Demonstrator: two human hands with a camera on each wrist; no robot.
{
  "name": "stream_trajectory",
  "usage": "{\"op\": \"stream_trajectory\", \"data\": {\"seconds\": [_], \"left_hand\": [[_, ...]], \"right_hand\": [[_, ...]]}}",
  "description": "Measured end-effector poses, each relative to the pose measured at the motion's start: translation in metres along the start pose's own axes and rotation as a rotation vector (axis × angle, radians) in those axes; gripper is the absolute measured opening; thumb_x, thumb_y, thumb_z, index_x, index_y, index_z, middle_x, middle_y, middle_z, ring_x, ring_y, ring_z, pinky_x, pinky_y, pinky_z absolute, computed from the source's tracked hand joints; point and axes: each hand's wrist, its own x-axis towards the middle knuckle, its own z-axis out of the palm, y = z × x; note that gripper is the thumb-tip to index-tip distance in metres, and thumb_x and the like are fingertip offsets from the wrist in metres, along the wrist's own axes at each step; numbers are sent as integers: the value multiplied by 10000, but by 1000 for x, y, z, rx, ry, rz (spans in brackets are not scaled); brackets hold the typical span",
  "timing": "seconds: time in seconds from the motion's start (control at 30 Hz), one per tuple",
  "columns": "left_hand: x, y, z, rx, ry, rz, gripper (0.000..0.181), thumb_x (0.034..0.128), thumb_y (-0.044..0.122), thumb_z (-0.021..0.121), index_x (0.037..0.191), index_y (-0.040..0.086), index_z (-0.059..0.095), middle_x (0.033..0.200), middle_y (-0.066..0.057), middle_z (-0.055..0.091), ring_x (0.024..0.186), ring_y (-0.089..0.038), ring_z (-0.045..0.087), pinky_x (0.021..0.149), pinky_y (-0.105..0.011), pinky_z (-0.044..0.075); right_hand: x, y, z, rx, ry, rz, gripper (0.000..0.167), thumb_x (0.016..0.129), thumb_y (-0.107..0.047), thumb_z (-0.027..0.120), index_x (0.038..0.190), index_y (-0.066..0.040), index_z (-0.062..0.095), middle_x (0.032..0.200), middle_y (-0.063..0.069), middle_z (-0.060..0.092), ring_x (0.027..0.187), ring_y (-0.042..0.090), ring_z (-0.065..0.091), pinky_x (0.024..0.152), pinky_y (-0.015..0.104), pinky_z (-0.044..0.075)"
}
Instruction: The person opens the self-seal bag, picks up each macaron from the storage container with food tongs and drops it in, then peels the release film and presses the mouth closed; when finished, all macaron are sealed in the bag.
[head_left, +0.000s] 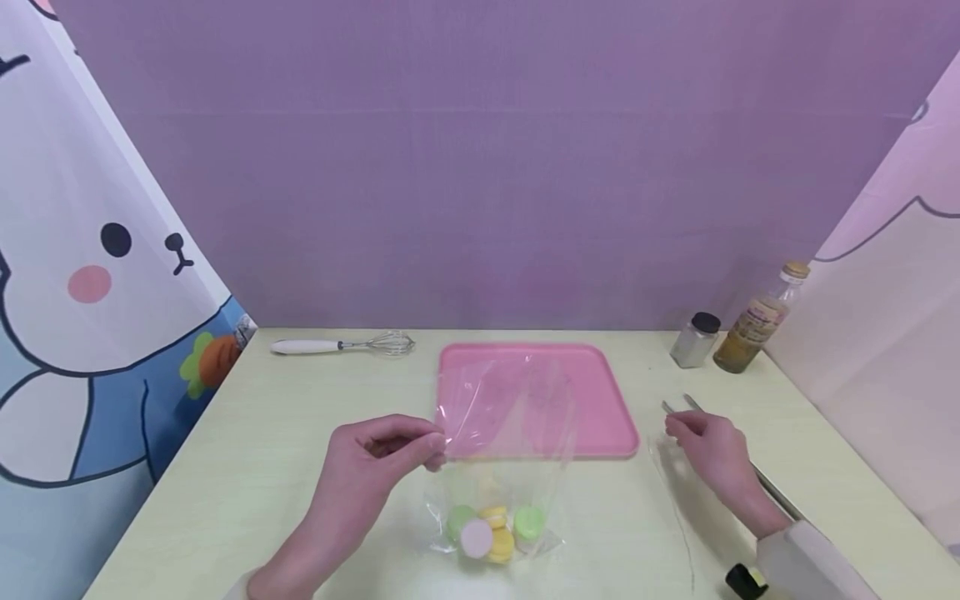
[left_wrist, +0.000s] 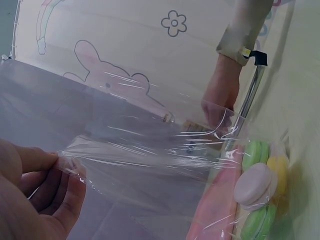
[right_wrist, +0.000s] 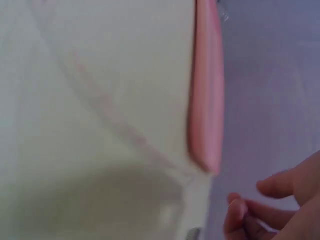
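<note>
My left hand (head_left: 390, 467) pinches the upper left edge of a clear plastic bag (head_left: 487, 417) between thumb and fingers. At the bag's bottom sit several macarons: green (head_left: 529, 522), pale lilac (head_left: 476, 538) and yellow (head_left: 501, 546). The left wrist view shows the film (left_wrist: 150, 160) stretched from those fingertips down to the macarons. My right hand (head_left: 708, 450) hovers over the table's right side, fingers loosely curled, with nothing visible between thumb and fingers in the right wrist view. Metal tongs (head_left: 776, 492) with a black end lie partly hidden under that arm.
Behind the bag lies a pink tray (head_left: 615, 408). A whisk (head_left: 337, 345) rests at the back left. A black-capped jar (head_left: 693, 343) and a corked bottle (head_left: 753, 329) stand at the back right. A thin pale line, perhaps a string (head_left: 678, 517), runs beside the right hand.
</note>
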Motion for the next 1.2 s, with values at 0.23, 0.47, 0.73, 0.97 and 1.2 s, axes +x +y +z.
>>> {"op": "stream_trajectory", "data": {"seconds": [0.23,0.47,0.73,0.97,1.2], "left_hand": [[0,0,-1,12,3,10,186,856,192,829,964,52,773,849,-138,740,779,-298,720,840,-379,586],[0,0,0,18,5,22,172,858,184,826,959,54,774,850,-132,742,771,-294,719,830,-376,589],[1,-1,1,9,-2,12,173,856,184,828,958,56,774,856,-132,742,780,-298,721,838,-383,587],[1,0,1,13,-2,22,174,859,190,826,956,55,773,855,-132,742,783,-298,720,836,-383,589],[2,0,-7,43,24,41,175,876,206,814,963,59,772,841,-135,737,790,-297,711,833,-369,589]], "right_hand": [[-26,-62,-9,186,40,-320,233,1011,-241,659,1198,-123,733,1102,22,735,914,90,655,723,202,520],[-60,-119,1,411,-77,-671,338,875,82,733,1161,-98,723,1051,21,701,882,147,593,725,219,504],[-72,-150,11,507,-41,-677,285,841,105,761,1051,-84,725,964,15,703,820,137,581,685,242,478],[-72,-158,16,534,-13,-685,236,856,104,749,934,-119,744,866,28,711,769,135,577,639,247,461],[-72,-150,12,539,64,-611,203,862,116,734,941,-70,753,867,63,727,774,142,655,707,205,538]]}}
